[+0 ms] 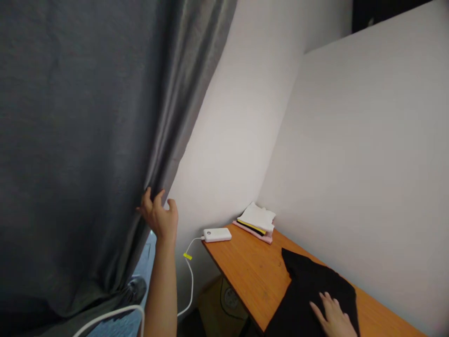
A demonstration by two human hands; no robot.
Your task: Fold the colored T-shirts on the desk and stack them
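My left hand (159, 217) is raised against the edge of a dark grey curtain (91, 140). Its fingers are apart and bent, with their tips touching the fabric, and folds of the curtain run down to them. At the lower right, my right hand (333, 316) rests with spread fingers on a black garment (305, 290). The garment lies spread over the wooden table (245, 262), its lower part cut off by the frame's bottom edge.
A stack of folded clothes (256, 220), white, yellow, black and pink, sits in the table's far corner. A white power bank (217, 235) lies at the left edge, its white cable (191, 281) hanging down. Walls (351, 140) border the table.
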